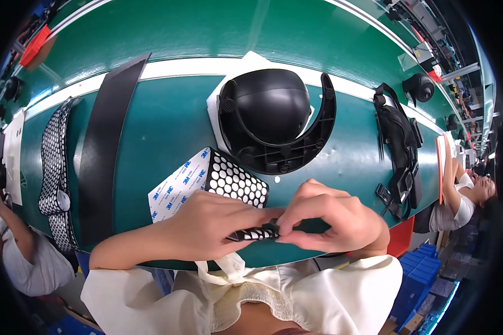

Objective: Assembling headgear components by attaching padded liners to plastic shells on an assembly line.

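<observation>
Fingers [285, 226] of both hands pinch a dotted pad's [237, 181] corner; backing apparently barely peeled; black dome [271, 114] waits on tabletop [167, 128].

Both forearms enter from the lower edge of the frame, wearing loose cream sleeves pushed back from the wrists. The left hand [204, 223] lies just left of the lower centre, palm down, its fingers reaching right. The right hand [332, 218] sits right of centre, knuckles up, fingers curled inward. Thumbs and fingertips of both hands meet in a pinch at the lower centre.
</observation>
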Demonstrator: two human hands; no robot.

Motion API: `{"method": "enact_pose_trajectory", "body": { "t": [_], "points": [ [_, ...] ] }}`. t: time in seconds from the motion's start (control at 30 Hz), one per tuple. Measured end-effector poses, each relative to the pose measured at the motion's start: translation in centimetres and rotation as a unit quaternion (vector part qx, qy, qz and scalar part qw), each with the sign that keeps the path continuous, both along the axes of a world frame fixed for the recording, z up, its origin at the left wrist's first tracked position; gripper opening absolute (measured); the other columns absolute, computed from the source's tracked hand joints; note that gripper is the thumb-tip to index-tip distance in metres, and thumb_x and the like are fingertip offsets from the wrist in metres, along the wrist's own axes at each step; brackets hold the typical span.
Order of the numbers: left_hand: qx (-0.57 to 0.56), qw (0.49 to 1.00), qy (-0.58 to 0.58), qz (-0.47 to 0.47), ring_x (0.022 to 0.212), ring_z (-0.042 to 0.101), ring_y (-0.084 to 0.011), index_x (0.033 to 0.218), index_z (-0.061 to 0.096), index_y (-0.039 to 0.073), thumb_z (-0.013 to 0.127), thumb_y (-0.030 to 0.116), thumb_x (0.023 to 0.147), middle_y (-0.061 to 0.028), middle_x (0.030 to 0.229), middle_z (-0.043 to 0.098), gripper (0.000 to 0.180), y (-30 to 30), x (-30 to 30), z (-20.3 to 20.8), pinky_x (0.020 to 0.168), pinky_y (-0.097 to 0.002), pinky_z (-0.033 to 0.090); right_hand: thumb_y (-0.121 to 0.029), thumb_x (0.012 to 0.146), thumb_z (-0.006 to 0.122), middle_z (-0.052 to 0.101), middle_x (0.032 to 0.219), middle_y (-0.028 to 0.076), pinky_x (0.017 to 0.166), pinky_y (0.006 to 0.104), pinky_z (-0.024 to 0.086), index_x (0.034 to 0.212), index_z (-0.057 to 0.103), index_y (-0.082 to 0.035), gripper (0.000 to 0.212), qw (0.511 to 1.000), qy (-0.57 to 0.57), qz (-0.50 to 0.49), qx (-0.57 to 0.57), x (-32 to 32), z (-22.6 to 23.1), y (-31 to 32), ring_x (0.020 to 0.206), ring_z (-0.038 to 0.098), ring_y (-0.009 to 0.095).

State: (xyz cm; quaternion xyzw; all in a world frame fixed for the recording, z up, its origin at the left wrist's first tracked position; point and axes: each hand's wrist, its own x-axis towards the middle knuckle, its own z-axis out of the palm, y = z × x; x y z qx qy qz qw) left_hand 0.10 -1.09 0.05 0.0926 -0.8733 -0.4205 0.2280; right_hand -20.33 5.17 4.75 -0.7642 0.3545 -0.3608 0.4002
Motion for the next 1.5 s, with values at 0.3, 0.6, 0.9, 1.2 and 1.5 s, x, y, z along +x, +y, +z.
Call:
{"method": "enact_pose_trajectory", "body": {
  "t": [0.3,0.6,0.9,1.2,1.5],
  "points": [
    [0.299,0.945,-0.130,-0.015,0.097,0.053,-0.0186,0.115,0.047,0.002,0.066,0.010,0.072,-0.0109,0.109,0.052,0.048,-1.3,-0.6,-0.3,0.082,-0.0279,0.043,0.006,0.071,0.062,0.058,0.080,0.007,0.054,0.0184,0.037,0.100,0.041,0.000,0.037,0.970,-0.031,-0.225,-0.088,-1.4,-2.2,-0.9,0.066,0.052,0.008],
    [0.383,0.923,-0.044,0.022,0.111,0.042,-0.0197,0.122,0.035,-0.002,0.071,0.016,0.069,-0.0115,0.117,0.045,0.066,-1.1,-0.5,-2.1,0.095,-0.0327,0.032,0.009,0.065,0.066,0.056,0.084,0.008,0.053,0.0213,0.044,0.090,0.047,0.001,0.033,0.960,0.012,-0.243,-0.139,-0.6,-4.4,-1.3,0.060,0.051,0.011],
    [0.379,0.922,-0.064,0.037,0.107,0.047,-0.0195,0.120,0.038,-0.003,0.071,0.016,0.068,-0.0121,0.111,0.051,0.065,-1.1,-0.9,-1.5,0.093,-0.0321,0.034,0.011,0.063,0.066,0.056,0.078,0.006,0.051,0.0203,0.042,0.084,0.049,0.001,0.029,0.951,0.024,-0.266,-0.157,-0.2,-4.1,-1.4,0.059,0.050,0.011],
    [0.408,0.909,-0.059,0.054,0.104,0.049,-0.0184,0.114,0.044,-0.002,0.072,0.016,0.068,-0.0118,0.106,0.053,0.057,-1.0,-0.7,-1.8,0.090,-0.0301,0.035,-0.005,0.066,0.056,0.063,0.071,0.005,0.057,0.0241,0.026,0.085,0.055,-0.006,0.019,0.741,0.359,-0.221,-0.522,-0.1,-5.0,-0.4,0.063,0.056,0.010],
    [0.398,0.912,-0.071,0.067,0.106,0.047,-0.0184,0.115,0.044,-0.002,0.071,0.014,0.067,-0.0119,0.109,0.052,0.058,-1.2,-0.9,-1.2,0.092,-0.0308,0.033,0.002,0.071,0.061,0.055,0.072,0.004,0.061,0.0248,0.037,0.078,0.055,-0.001,0.010,0.927,0.028,-0.358,-0.107,-2.8,-2.5,-1.6,0.064,0.050,0.014]
  ]
}}
